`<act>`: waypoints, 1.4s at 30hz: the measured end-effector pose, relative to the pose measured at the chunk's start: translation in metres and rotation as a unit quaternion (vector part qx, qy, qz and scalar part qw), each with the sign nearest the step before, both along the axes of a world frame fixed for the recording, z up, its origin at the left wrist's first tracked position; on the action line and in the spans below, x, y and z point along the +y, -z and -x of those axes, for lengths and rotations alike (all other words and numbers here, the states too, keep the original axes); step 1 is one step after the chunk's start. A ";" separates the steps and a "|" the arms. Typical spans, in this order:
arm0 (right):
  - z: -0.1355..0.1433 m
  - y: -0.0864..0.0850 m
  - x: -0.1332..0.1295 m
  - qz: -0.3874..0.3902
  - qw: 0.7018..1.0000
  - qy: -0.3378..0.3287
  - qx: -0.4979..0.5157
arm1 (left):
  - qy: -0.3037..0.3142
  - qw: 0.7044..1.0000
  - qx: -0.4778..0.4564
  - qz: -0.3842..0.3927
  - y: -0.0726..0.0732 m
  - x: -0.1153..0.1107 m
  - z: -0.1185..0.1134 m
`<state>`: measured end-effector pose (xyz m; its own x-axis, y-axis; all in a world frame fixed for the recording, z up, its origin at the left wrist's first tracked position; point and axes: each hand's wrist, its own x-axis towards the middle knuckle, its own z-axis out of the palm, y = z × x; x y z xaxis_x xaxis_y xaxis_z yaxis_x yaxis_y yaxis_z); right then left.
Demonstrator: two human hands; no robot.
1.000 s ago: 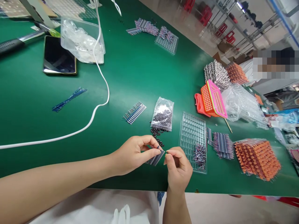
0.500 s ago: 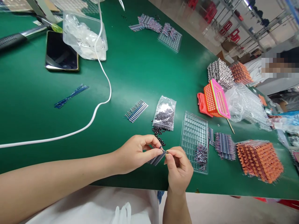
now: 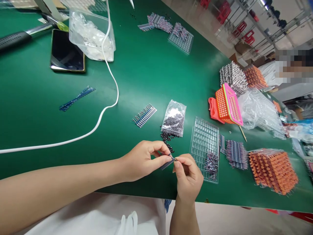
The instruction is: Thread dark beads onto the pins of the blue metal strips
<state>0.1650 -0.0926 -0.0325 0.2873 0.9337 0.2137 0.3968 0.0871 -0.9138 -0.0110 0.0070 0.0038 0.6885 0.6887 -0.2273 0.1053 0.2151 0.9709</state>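
My left hand (image 3: 149, 160) pinches a small strip of blue-and-white electronic parts with thin wire legs (image 3: 167, 164), mostly covered by my fingers. My right hand (image 3: 188, 174) is closed in a pinch at the strip's right end; a tiny dark piece shows at its fingertips, too small to name. Just beyond the hands lie loose small black beads (image 3: 167, 137), spilling from a clear bag (image 3: 174, 119) full of them. A similar strip with wire legs (image 3: 144, 116) rests to the left of the bag. Right of my hands is a clear compartment tray (image 3: 204, 135) with loose wired parts (image 3: 211, 164) in it.
Stacks of wired strips (image 3: 236, 155) and orange parts (image 3: 274, 169) stand at the right, behind them a pink-and-orange basket (image 3: 228, 104). A white cable (image 3: 97, 122) crosses the left side, near a phone (image 3: 67, 52), a plastic tub (image 3: 111, 49) and a black-handled tool (image 3: 14, 40).
The view has shifted slightly, so the table things sit a little further right. Less of the held strip shows below my left fingers. Both hands keep their pinch.
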 end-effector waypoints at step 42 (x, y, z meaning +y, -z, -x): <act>-0.004 -0.006 0.006 0.089 0.979 -0.036 0.182 | 0.001 0.999 -0.005 0.046 0.004 0.001 -0.003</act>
<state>0.1690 -0.0863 -0.0266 0.2451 0.9677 -0.0589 0.0416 -0.0712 -0.9966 -0.0081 0.0083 -0.0006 0.6918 0.6644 -0.2829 0.0959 0.3038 0.9479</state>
